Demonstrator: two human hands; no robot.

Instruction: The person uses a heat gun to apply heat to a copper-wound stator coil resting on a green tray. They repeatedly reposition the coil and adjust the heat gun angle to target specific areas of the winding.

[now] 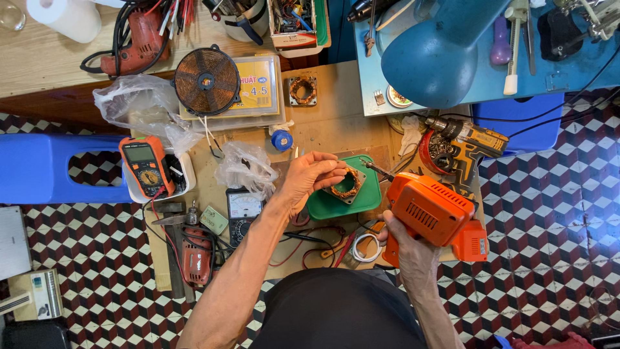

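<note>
Our left hand (310, 178) grips the copper-wound stator (347, 183) on the green tray (336, 205); our right hand (407, 249) clasps the orange drill (434, 213); we judge bit alignment comes next.

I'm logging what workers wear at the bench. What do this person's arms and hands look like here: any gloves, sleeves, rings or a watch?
Both arms are bare from the elbow down, with no sleeves in view. The left hand and the right hand wear no gloves. No watch, wristband or ring shows on either wrist or on the fingers that are visible. The arms are lean, with hair on the forearms. At the bottom edge, a dark black garment covers the torso.
</note>
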